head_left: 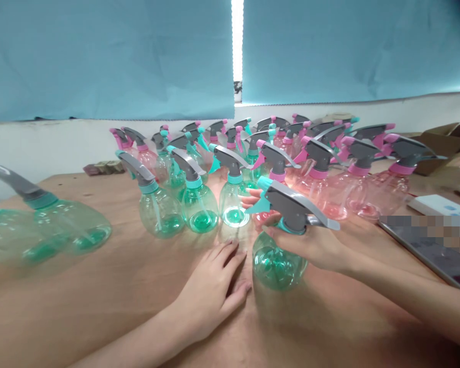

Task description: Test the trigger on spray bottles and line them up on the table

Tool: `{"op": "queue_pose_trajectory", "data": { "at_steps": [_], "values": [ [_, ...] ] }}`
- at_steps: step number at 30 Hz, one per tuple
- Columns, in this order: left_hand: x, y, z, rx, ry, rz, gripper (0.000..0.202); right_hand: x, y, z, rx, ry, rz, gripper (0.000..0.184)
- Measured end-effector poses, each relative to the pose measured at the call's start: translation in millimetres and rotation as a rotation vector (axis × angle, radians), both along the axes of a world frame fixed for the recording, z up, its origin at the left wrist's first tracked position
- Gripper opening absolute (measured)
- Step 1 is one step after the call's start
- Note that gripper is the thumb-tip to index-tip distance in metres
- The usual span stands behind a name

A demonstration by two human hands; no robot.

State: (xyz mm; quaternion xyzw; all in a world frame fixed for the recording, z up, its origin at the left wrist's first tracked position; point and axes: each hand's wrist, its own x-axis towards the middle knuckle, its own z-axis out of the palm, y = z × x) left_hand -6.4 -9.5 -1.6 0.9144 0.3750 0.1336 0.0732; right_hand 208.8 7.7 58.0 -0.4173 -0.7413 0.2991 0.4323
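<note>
My right hand point(314, 245) is wrapped round the neck of a green spray bottle point(279, 266) with a grey and turquoise trigger head. The bottle is upright, its nozzle pointing left, and a few of my fingertips show behind the trigger. Palm down on the wooden table, my left hand point(214, 283) rests with its fingers stretched out, holding nothing, just left of that bottle. Beyond it stand more green spray bottles, the nearest being one point(200, 207) with a turquoise collar. A pink spray bottle point(318, 189) stands behind my right hand among several others.
Further green spray bottles point(72, 225) stand at the left on the table point(138, 291). To the right lie a dark phone-like slab point(425, 250) and a white box point(440, 205). An open cardboard box point(444, 148) is at the back right, before a wall with blue blinds point(111, 56).
</note>
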Motion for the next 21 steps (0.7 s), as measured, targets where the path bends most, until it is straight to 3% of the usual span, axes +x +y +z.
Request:
{"op": "queue_pose_trajectory", "data": {
  "at_steps": [9,16,21],
  "values": [
    [1.2,0.6,0.7,0.005,0.027,0.004,0.046,-5.7,1.4,6.8,-0.016,0.101,0.027,0.01],
    [0.4,0.6,0.4,0.009,0.021,-0.004,0.047,-8.8,1.9,7.6,0.023,0.15,0.02,0.01],
    [0.4,0.2,0.4,0.01,0.02,-0.012,0.047,-8.3,4.3,7.1,0.008,0.076,0.04,0.021]
  ]
}}
